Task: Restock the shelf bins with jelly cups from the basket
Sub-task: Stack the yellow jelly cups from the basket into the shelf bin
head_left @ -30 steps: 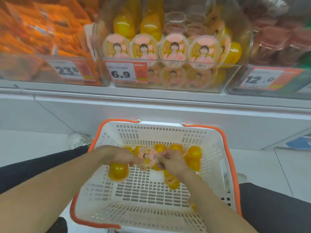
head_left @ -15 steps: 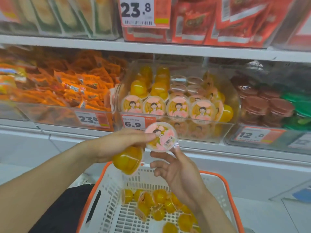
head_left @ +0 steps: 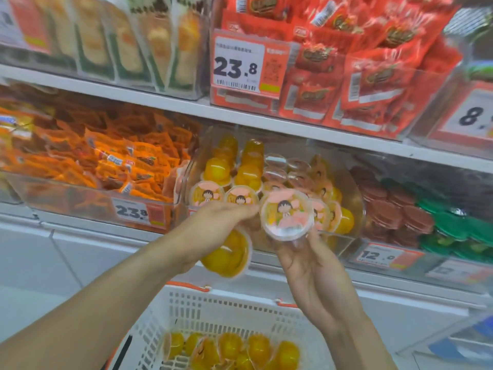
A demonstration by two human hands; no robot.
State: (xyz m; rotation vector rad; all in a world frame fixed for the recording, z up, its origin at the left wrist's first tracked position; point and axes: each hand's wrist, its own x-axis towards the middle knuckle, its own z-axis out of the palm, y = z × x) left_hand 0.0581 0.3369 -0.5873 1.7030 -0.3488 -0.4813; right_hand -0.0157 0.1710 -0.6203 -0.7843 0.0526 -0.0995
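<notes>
Hands had risen from the basket [head_left: 213,311] to the clear shelf bin [head_left: 352,198] within the last second. The right hand [head_left: 312,271] now gripped from below a jelly cup [head_left: 286,214], lid facing the camera, just before the bin's front row. The left hand [head_left: 213,231] held a second cup [head_left: 229,256] at seven o'clock of the first. More cups [head_left: 232,348] lay in the basket at six o'clock, so restocking was likely far from finished.

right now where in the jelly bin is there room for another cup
Room shows at the back right of the jelly bin, behind the clear-lidded cups. The front row and left stacks are packed. Both hands hold cups.
</notes>
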